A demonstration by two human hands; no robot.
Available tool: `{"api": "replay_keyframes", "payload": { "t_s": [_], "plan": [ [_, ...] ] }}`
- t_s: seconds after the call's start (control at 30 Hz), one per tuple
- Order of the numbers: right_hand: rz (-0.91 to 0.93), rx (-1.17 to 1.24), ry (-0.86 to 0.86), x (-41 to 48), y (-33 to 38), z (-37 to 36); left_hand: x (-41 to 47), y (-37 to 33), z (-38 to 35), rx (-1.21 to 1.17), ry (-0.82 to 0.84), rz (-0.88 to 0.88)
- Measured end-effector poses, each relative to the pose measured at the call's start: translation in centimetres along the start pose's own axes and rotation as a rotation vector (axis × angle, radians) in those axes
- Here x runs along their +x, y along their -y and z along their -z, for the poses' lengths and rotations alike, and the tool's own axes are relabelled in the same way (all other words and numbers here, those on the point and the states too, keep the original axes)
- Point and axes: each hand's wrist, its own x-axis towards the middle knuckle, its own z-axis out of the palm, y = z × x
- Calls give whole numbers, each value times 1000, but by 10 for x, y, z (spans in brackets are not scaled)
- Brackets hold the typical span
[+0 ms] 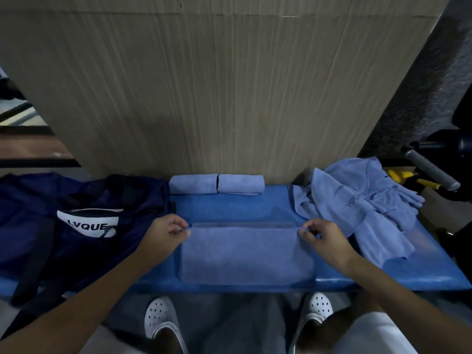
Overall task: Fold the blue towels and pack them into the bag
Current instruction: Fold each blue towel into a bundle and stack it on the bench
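A light blue towel (245, 254) lies flat on the blue padded bench (229, 208) in front of me, folded into a wide rectangle. My left hand (163, 232) pinches its far left corner and my right hand (324, 238) pinches its far right corner. Two rolled blue towels (217, 183) lie side by side at the bench's back edge. A loose heap of unfolded blue towels (362, 200) sits at the right end. The dark navy bag (84, 226) with a white "LVQUE" label lies on the left end.
A tall cardboard sheet (229, 85) stands upright behind the bench. A grey handle (431, 172) and yellow tools (419, 181) lie at the far right. My white perforated shoes (161, 318) show below the bench's front edge.
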Motion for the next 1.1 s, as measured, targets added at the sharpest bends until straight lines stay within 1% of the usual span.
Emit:
{"api": "replay_keyframes", "payload": {
  "t_s": [0.23, 0.33, 0.5, 0.7, 0.83, 0.93, 0.97, 1.0, 1.03, 1.07, 1.1],
  "plan": [
    [-100, -63, -44, 42, -12, -26, 36, 14, -21, -2, -102, 38],
    [-105, -115, -54, 50, -21, -32, 46, 22, -25, 49, -100, 27],
    [-122, -140, -55, 55, -36, -40, 54, 33, -30, 105, -58, 65],
    [-162, -135, -51, 58, -45, -46, 55, 38, -41, 161, -105, 32],
    [-141, -174, -54, 58, -48, -46, 53, 41, -45, 206, -130, -1],
    [-169, -168, -71, 58, -50, -46, 41, 42, -47, 268, -66, -82],
    [-163, -159, -95, 57, -50, -45, 35, 42, -49, 358, -81, -136],
    [-121, -181, -135, 54, -48, -44, 30, 42, -53, 491, -107, -232],
    [-31, -253, -186, 50, -47, -43, 23, 39, -57, 605, -111, -349],
    [89, -369, -216, 44, -43, -44, 17, 34, -63, 673, -74, -459],
    [220, -486, -208, 37, -38, -48, 13, 28, -71, 713, 5, -543]
  ]
}}
